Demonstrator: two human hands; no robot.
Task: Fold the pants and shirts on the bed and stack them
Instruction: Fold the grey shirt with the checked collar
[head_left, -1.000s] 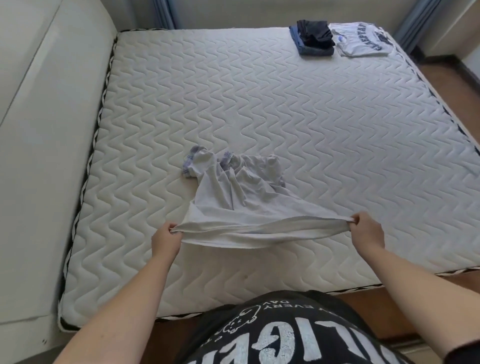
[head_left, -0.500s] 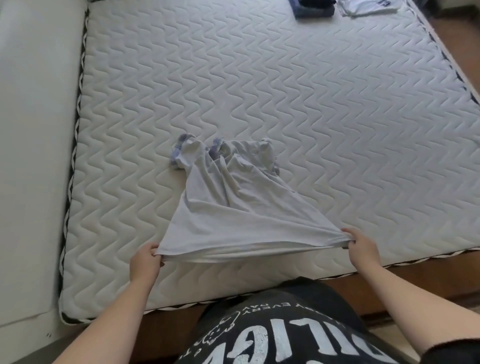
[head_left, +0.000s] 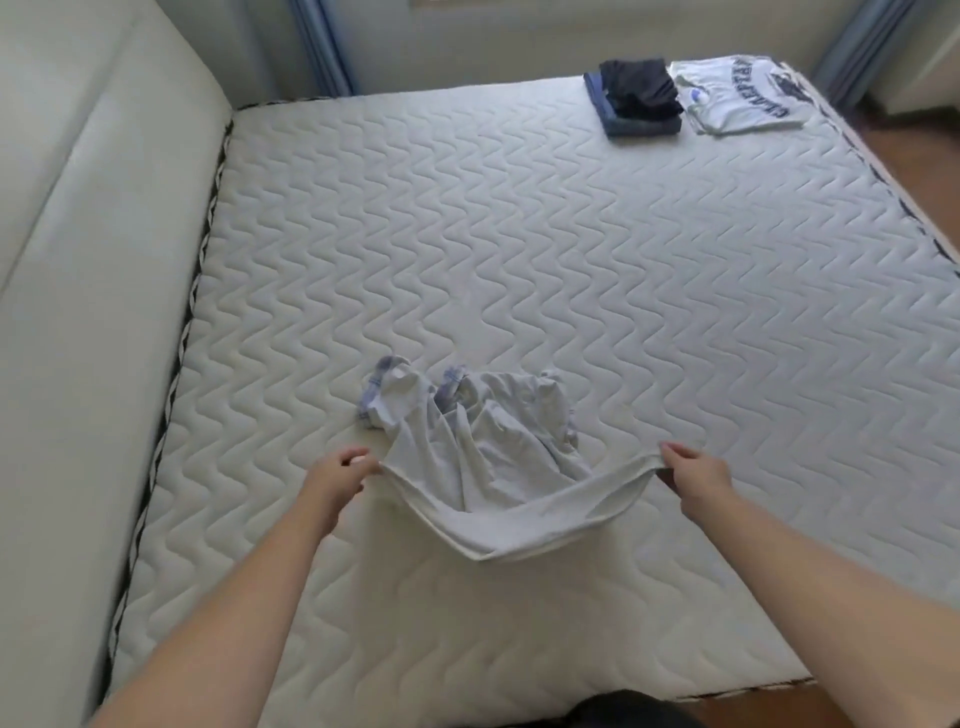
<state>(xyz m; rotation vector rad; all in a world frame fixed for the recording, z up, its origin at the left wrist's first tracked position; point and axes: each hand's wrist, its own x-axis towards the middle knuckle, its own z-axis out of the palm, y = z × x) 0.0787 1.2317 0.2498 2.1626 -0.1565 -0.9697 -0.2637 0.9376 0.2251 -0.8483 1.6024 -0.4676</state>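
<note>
Hands hold a pale grey shirt by its hem over the near half of the mattress. The left hand pinches the hem's left end, with its thumb and curled fingers closed on the cloth. The right hand grips the hem's right end in the same way, fingers curled over the edge. Between the two hands the hem hangs slack and droops in a loop toward the near edge of the mattress, its lowest point resting on the quilted top. The upper part of the shirt lies bunched and creased on the mattress beyond the hands, with blue-trimmed sleeve cuffs showing at its far left. Both bare forearms reach in from the near edge. At the far right corner of the mattress two finished piles sit side by side: a stack of folded dark pants, a black pair on top of blue ones, and just to its right a folded white shirt with dark lettering across it. A padded pale headboard runs along the left edge of the mattress, and blue curtains hang beyond the far edge.
</note>
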